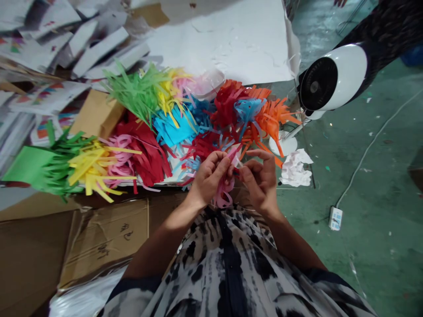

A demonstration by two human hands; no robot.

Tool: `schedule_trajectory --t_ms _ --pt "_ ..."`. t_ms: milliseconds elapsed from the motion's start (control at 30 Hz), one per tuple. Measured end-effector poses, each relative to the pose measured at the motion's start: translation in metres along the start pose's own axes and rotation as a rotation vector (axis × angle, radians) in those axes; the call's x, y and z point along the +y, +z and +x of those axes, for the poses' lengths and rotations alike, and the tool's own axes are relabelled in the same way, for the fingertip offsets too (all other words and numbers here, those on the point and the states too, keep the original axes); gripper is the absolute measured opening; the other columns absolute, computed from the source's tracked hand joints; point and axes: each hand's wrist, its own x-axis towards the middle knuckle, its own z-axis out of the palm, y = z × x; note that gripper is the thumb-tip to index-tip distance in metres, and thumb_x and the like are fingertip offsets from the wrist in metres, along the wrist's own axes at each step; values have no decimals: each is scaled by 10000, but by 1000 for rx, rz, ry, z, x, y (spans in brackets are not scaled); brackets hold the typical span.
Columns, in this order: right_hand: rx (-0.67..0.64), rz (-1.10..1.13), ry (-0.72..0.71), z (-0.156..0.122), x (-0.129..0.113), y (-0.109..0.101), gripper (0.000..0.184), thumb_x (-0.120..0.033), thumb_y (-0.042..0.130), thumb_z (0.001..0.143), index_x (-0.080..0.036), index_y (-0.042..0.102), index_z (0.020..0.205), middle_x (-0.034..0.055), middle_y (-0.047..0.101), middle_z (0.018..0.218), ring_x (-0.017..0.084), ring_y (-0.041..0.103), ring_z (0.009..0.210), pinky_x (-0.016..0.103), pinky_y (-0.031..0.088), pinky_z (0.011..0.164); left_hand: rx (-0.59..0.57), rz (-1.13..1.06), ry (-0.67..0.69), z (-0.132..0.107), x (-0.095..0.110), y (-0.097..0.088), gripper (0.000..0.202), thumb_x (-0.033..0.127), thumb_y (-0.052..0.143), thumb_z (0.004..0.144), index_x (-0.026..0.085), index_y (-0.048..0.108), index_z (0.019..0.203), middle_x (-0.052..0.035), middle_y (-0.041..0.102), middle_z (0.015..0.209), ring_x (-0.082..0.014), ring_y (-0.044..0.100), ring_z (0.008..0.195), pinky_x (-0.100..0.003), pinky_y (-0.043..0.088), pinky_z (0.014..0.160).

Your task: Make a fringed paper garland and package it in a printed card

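A pink paper tassel (224,196) with looped strips hangs from my left hand (211,172), whose fingers pinch its upper end. Close on the right, my right hand (260,179) pinches a small whitish piece (237,163) at the tassel's top; whether it is tape or paper I cannot tell. Just beyond my hands lie fringed paper pieces: dark red (201,147), blue (249,109) and orange (276,115). Farther left are green (135,90), yellow (94,166) and red (145,152) fringes on the table's near edge.
A white and black fan (333,79) stands at the right. Crumpled white paper (296,168) lies beside the table. A power strip (335,218) with its cable rests on the green floor. Cardboard boxes (105,242) are at lower left, and stacked printed packets (49,101) fill the upper left.
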Motion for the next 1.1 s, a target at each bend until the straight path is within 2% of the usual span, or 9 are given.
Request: schedule_trajectory --t_ms 167,400,567,700,933,1100 --pt "-49 61 -14 -1 0 -3 314 -376 616 1036 -344 504 1328 -55 584 782 131 564 688 298 454 626 -37 -39 -8 0 -2 0 360 489 748 956 195 542 961 61 578 710 -59 523 511 -192 457 500" --pt "-64 8 20 2 4 -4 331 -401 617 1030 -311 513 1331 -46 620 794 135 570 677 304 438 618 -50 46 -17 -2 1 2 410 544 759 929 197 544 960 55 583 711 -73 547 528 -195 456 493" --pt "-41 -7 27 3 3 -4 311 -388 616 1031 -324 516 1318 -61 590 756 137 546 653 303 417 602 -21 165 63 -5 1 4 410 583 696 964 204 539 974 41 599 732 -80 543 563 -198 455 516" --pt "-31 -10 36 3 3 -4 307 -393 609 1032 -321 517 1316 -63 578 746 137 533 646 302 412 598 -28 280 110 -7 -5 0 333 536 623 1026 215 535 1006 37 603 745 -87 536 570 -208 440 528" --pt "25 41 76 2 7 -3 296 -401 621 1024 -309 524 1288 -59 560 763 133 523 658 281 424 607 -31 423 177 -12 -11 -3 261 479 583 1058 221 539 1057 23 606 832 -103 554 672 -229 451 632" --pt "31 34 73 0 7 -4 285 -400 619 1025 -299 535 1278 -54 561 768 128 499 647 280 407 602 -41 418 186 -11 -11 -2 265 449 681 1007 210 570 1038 17 608 859 -99 553 688 -217 448 624"
